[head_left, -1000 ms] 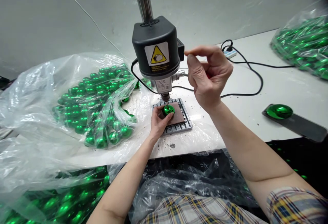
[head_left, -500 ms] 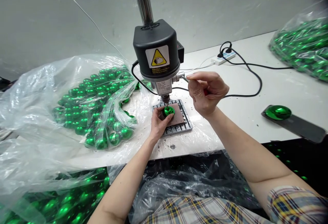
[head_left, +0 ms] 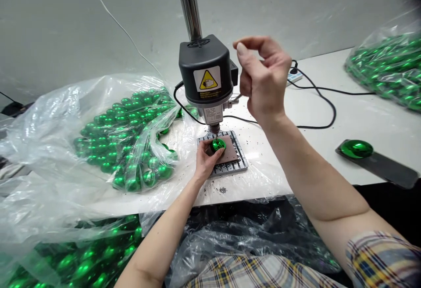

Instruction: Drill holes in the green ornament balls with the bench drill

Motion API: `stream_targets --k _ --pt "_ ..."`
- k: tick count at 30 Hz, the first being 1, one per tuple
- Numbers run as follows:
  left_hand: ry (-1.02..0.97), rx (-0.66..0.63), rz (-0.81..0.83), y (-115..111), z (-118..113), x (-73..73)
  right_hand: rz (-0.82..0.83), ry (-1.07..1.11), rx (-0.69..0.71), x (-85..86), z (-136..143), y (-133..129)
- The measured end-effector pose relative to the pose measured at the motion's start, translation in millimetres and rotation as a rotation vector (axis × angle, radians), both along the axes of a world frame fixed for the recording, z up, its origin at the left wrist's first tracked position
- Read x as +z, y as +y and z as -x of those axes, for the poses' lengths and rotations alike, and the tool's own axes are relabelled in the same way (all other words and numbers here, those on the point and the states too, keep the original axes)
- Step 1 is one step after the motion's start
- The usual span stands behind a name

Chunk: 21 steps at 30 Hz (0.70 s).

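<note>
Workshop, by its drill press (head_left: pixel 204 73), dark shavings (head_left: pixel 223 190), bagged green balls (head_left: pixel 131 123).

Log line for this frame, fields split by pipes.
left hand: holds green ball on board, beneath drill | right hand: raised beside drill, grip unclear | left of drill: bag of green balls

Green ball (head_left: pixel 219 145) in left grip (head_left: pixel 205 160)

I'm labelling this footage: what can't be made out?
In the head view:
Whether the drill bit pierces the green ball: too small to tell.
Outer end of the lever: hidden by the right hand.
Fine print on the lower label: too small.
Far-right bag: cut off by the edge.
</note>
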<state>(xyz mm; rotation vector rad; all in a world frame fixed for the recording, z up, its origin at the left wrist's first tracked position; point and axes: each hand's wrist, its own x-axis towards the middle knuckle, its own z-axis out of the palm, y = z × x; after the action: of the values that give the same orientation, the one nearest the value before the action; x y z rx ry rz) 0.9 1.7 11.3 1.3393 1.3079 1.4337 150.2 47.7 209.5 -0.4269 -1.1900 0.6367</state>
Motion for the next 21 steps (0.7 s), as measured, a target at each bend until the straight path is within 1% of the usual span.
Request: stream_targets --k 2,4,5,6,7,8,9,10,11,12,13,14,15,16,17,18,19,20,21 --pt "0.049 0.066 -0.031 -9.9 0.1 6.8 0.196 0.033 0.084 19.2 1.3 3.9" --pt "0.167 0.121 -0.099 -33.0 1.3 13.9 0.302 0.038 0.112 27.5 1.6 5.6" --pt "0.238 0.089 -0.154 -49.7 2.2 16.2 0.315 0.028 0.111 28.4 1.4 5.9" --pt "0.305 -0.002 -0.22 -69.1 3.3 16.8 0.309 0.016 0.106 27.7 1.3 6.1" --pt "0.37 -0.141 -0.283 -90.0 4.2 15.4 0.291 0.011 0.1 26.2 1.1 6.3" --pt "0.44 -0.312 -0.326 -111.1 5.1 11.5 0.268 0.016 0.092 24.4 1.1 6.7" --pt "0.528 -0.477 -0.328 -131.0 5.8 5.1 0.247 0.024 0.091 22.7 1.2 7.2" --pt "0.646 -0.622 -0.278 -148.5 6.4 -3.5 0.226 0.036 0.092 21.2 1.6 8.0" --pt "0.774 -0.741 -0.182 -162.6 6.8 -13.7 0.207 0.046 0.093 20.2 2.3 9.0" --pt "0.9 -0.824 -0.042 -172.9 7.2 -24.7 0.193 0.055 0.091 19.6 3.1 10.1" --pt "1.007 -0.873 0.124 -179.3 7.5 -35.4 0.182 0.063 0.086 19.3 4.0 11.3" --pt "1.083 -0.892 0.303 -182.2 7.7 -44.5 0.176 0.074 0.076 19.3 4.9 12.4" --pt "1.13 -0.887 0.467 -182.5 7.8 -50.6 0.176 0.088 0.061 19.3 5.7 13.4" --pt "1.161 -0.87 0.59 -180.9 7.9 -52.4 0.176 0.102 0.046 19.2 6.3 14.2" --pt "1.185 -0.857 0.654 -178.2 8.1 -49.1 0.177 0.111 0.041 19.1 6.7 14.8" --pt "1.196 -0.863 0.65 -174.9 8.7 -40.1 0.173 0.115 0.042 18.9 6.8 15.2" --pt "1.177 -0.895 0.584 -171.1 10.0 -25.5 0.168 0.115 0.045 18.5 6.7 15.5" --pt "1.112 -0.946 0.48 -166.5 12.6 -6.2 0.162 0.118 0.044 18.0 6.4 15.8" --pt "1.004 -0.992 0.361 -160.6 16.7 16.4 0.153 0.117 0.047 17.3 6.0 16.0"
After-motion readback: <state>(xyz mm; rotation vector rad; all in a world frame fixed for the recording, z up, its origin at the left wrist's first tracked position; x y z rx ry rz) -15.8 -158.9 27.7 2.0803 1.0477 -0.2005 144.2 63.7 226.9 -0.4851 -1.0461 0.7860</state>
